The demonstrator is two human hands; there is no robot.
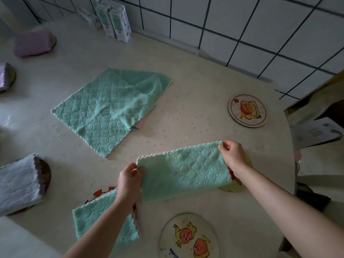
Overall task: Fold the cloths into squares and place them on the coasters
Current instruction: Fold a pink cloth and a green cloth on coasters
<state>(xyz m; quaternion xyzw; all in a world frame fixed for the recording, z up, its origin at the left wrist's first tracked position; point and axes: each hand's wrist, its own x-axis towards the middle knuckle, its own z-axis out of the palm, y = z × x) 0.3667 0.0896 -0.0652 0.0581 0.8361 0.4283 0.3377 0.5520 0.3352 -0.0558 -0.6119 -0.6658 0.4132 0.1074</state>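
Just below the middle of the frame, both hands pinch the short ends of a green cloth [184,175] folded into a long strip. The left hand [130,181] has thumb and fingers closed on the lower-left end, and the right hand [232,155] nips the upper-right corner. The strip hangs stretched between them above the table [195,77]. A coaster [236,185] peeks out under its right end.

Under the left forearm, a second folded green cloth [104,218] lies on a red-and-white coaster [100,191]. Two cartoon coasters carry nothing: one at bottom centre [188,237], one at the right [247,110].

An open green cloth [109,110] lies spread in the centre, with a pink edge [140,122] showing beneath it. At the left, a blue-grey folded cloth [18,183] covers a coaster [45,175]. A purple cloth [31,42] sits on another in the upper left. Cartons [115,19] stand against the tiled wall [260,21].
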